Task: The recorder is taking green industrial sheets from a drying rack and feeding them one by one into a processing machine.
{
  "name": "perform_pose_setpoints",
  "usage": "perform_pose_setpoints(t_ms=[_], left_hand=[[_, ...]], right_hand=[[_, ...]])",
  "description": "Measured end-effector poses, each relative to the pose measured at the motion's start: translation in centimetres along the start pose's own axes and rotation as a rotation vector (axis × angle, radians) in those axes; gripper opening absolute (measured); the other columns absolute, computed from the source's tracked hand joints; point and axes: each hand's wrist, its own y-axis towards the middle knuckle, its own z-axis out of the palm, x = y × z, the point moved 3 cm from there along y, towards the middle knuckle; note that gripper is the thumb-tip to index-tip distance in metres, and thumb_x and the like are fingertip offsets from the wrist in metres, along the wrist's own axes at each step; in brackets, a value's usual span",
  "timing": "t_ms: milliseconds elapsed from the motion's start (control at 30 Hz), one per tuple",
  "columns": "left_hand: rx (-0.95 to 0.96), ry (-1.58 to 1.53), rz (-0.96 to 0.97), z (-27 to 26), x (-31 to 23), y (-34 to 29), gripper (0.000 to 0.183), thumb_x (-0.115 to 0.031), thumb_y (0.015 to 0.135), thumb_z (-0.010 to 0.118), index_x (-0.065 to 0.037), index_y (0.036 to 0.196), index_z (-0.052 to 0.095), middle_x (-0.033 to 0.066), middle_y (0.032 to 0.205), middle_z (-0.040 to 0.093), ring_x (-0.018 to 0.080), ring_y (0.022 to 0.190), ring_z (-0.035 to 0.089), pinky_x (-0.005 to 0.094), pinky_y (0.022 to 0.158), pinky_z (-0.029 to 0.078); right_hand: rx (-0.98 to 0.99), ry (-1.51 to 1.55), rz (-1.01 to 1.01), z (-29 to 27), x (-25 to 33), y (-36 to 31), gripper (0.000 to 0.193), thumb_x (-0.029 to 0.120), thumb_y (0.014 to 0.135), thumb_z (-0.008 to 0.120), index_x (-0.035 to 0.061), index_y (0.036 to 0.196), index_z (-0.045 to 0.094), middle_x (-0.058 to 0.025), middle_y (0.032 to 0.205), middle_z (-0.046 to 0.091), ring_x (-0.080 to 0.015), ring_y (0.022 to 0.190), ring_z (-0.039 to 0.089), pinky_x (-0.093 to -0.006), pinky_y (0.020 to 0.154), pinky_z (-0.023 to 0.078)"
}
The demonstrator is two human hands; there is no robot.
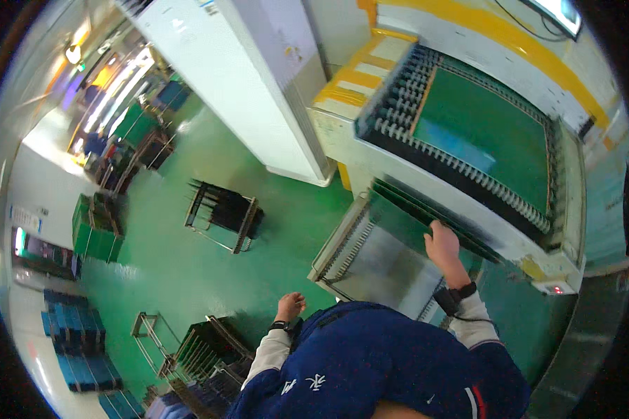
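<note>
My right hand (443,246) is at the upper edge of a thin green panel (400,225), its fingers closed on that edge. Behind it, several more green panels (416,202) lean close together in a slotted rack (337,241) beside the machine. The panels' lower parts blur into the rack. My left hand (291,306) hangs low on the left with curled fingers, and nothing shows in it. On the machine's roller conveyor (454,162), a large green panel (493,115) lies flat.
A white pillar (258,84) stands left of the machine (339,129), which has yellow tape on its corner. On the green floor are a small black rack (223,213) and another rack with panels (206,346). Blue stacks (84,342) line the left wall.
</note>
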Motion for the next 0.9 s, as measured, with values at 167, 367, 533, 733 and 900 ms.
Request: perform_pose_setpoints(t_ms=[167, 367, 533, 733, 900], left_hand=[[0.074, 0.168, -0.031, 5.3, -1.9, -5.2, 0.027, -0.020, 0.084, 0.054, -0.003, 0.104, 0.048, 0.0120, 0.095, 0.056, 0.0244, 0.077, 0.056, 0.0358, 0.063, 0.049], [0.421, 0.356, -0.052, 11.0, -3.9, -8.5, 0.047, -0.030, 0.084, 0.056, -0.006, 0.122, 0.041, 0.0077, 0.112, 0.054, 0.0228, 0.096, 0.053, 0.0350, 0.083, 0.044], [0.427, 0.645, -0.029, 11.7, -5.7, -6.6, 0.055, -0.039, 0.081, 0.058, -0.009, 0.124, 0.041, 0.0082, 0.116, 0.051, 0.0223, 0.096, 0.053, 0.0342, 0.081, 0.044], [0.387, 1.073, 0.084, 13.5, -7.1, -4.0, 0.051, -0.039, 0.078, 0.060, -0.010, 0.118, 0.046, 0.0038, 0.098, 0.059, 0.0166, 0.079, 0.056, 0.0285, 0.061, 0.047], [0.329, 1.161, 0.117, 14.9, -6.7, -1.1, 0.032, -0.031, 0.077, 0.060, -0.007, 0.096, 0.052, 0.0028, 0.071, 0.057, 0.0140, 0.057, 0.052, 0.0272, 0.043, 0.040]], right_hand=[[0.086, -0.152, -0.029, 0.7, -3.7, 0.6, 0.025, 0.025, 0.072, 0.062, 0.0020, 0.080, 0.055, -0.0179, 0.077, 0.059, -0.0357, 0.076, 0.057, -0.0449, 0.066, 0.045], [0.234, -0.181, 0.005, 0.5, -4.1, 1.7, 0.030, 0.029, 0.069, 0.064, 0.0013, 0.080, 0.059, -0.0196, 0.082, 0.060, -0.0377, 0.081, 0.057, -0.0450, 0.070, 0.044], [0.219, -0.194, 0.079, -0.3, -2.7, 1.4, 0.040, 0.030, 0.070, 0.065, 0.0007, 0.096, 0.061, -0.0197, 0.092, 0.061, -0.0340, 0.089, 0.058, -0.0406, 0.078, 0.046], [0.220, -0.224, 0.104, -0.3, -2.5, 1.4, 0.044, 0.032, 0.069, 0.065, 0.0023, 0.101, 0.061, -0.0193, 0.096, 0.061, -0.0325, 0.091, 0.058, -0.0400, 0.080, 0.045], [0.157, -0.224, 0.095, -0.1, -2.7, 1.1, 0.034, 0.031, 0.070, 0.064, 0.0032, 0.090, 0.062, -0.0186, 0.090, 0.062, -0.0338, 0.086, 0.059, -0.0416, 0.075, 0.047]])
